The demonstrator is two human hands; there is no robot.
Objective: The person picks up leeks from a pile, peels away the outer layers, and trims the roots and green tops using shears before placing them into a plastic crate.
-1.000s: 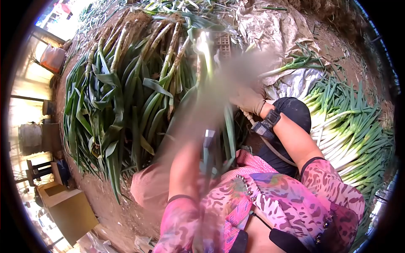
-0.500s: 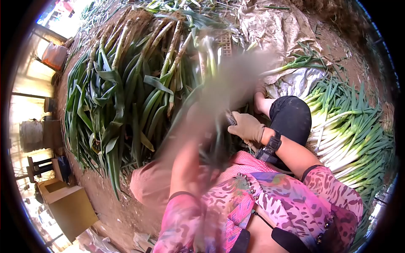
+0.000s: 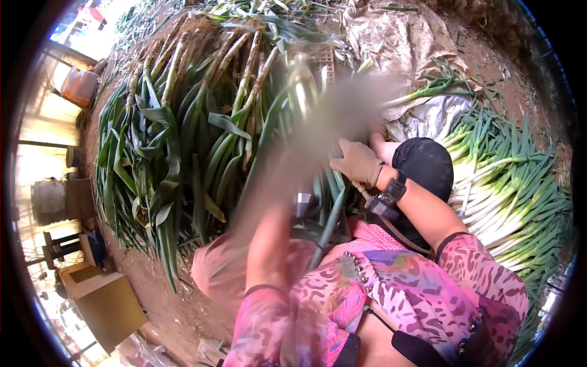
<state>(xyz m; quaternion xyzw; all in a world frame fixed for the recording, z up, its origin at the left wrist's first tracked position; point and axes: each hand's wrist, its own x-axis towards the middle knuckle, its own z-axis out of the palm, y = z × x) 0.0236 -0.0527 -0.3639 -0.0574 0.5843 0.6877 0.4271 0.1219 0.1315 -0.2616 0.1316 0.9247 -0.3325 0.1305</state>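
A grey-brown blur across the middle of the view hides my left hand (image 3: 296,150) and its fingers. The forearm reaches up into the blur. My right hand (image 3: 358,164), in a tan glove, is closed around what looks like an air gun, its metal fitting (image 3: 362,191) and hose showing below the glove. Between the two arms, long green onion leaves (image 3: 333,214) hang down over my lap. Just above the blur, a pale onion stalk (image 3: 301,92) shows, smeared. Whether my left hand holds it cannot be seen.
Untrimmed green onions with roots (image 3: 177,134) lie heaped at the left. Cleaned green onions (image 3: 495,196) are piled at the right by my knee (image 3: 425,162). A crumpled sheet (image 3: 403,37) lies at the back; a cardboard box (image 3: 104,300) stands lower left.
The long leaves and a shiny patch now show between my arms. My right hand has turned slightly, bringing the metal fitting into view. The pale stalk above the blur has shifted a little.
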